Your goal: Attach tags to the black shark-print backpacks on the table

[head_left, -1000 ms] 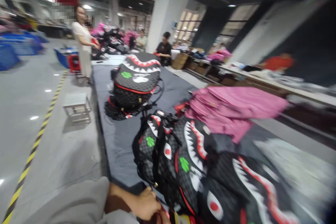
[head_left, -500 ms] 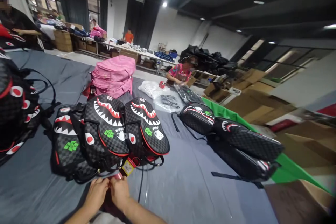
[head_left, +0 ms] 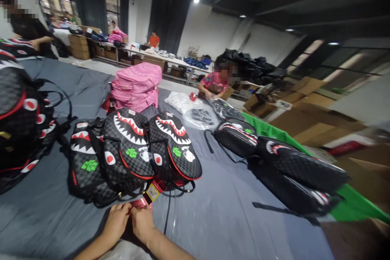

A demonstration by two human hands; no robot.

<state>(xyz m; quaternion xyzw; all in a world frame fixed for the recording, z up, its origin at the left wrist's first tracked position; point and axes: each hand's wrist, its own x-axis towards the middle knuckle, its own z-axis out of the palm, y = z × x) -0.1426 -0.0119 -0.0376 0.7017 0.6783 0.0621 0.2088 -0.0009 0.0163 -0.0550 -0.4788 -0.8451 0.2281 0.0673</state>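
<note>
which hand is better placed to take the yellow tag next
Probably the right: the right hand is just below the yellow tag, while the left hand is farther off. Both look busy, though.

Finger contact (head_left: 131, 214): hidden between left hand (head_left: 117, 220) and right hand (head_left: 142, 222).
Left backpack pile (head_left: 21, 130): cut off by left edge.

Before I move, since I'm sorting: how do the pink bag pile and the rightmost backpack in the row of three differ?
The pink bag pile is pink, the rightmost backpack grey-checked black. The backpack bears a toothy mouth; the pile shows none. The pile sits farther back than the backpack. Both rest on the grey table.
</note>
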